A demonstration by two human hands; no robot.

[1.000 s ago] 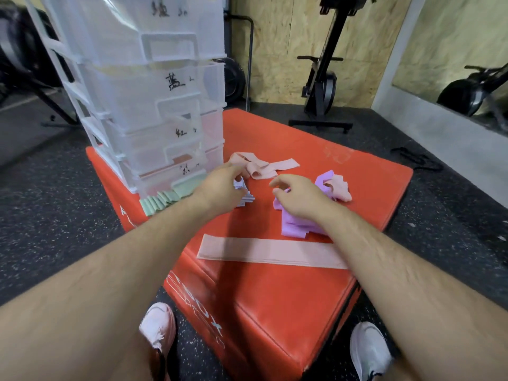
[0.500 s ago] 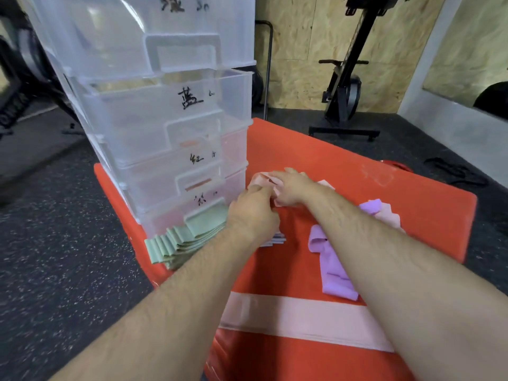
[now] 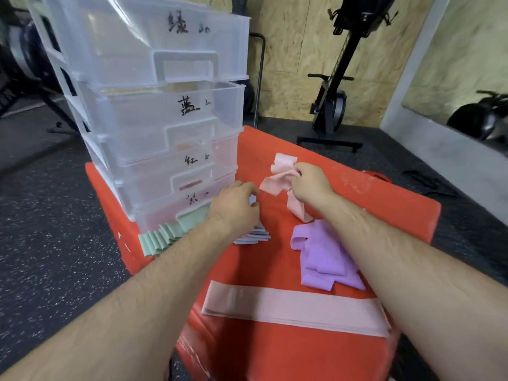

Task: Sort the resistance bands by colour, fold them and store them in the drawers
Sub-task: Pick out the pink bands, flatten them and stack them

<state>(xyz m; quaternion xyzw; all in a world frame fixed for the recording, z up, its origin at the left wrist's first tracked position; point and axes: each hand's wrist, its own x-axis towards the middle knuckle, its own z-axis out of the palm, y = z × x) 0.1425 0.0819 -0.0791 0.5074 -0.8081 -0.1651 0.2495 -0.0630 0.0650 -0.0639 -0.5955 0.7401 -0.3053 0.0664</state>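
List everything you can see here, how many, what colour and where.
drawer unit: one, clear, four drawers, box's back left.
padded box: one, orange-red, on the floor.
green bands: one folded stack, green, before the bottom drawer.
pale bands: one folded stack, greyish, right of the green bands.
purple bands: one loose heap, lilac, mid box.
flat pink band: one, pink, near edge.
crumpled pink band: one, pink, beyond the purple bands.
exercise machine: one, black, back wall.
left hand: over the pale bands.
right hand: pinching the crumpled pink band.
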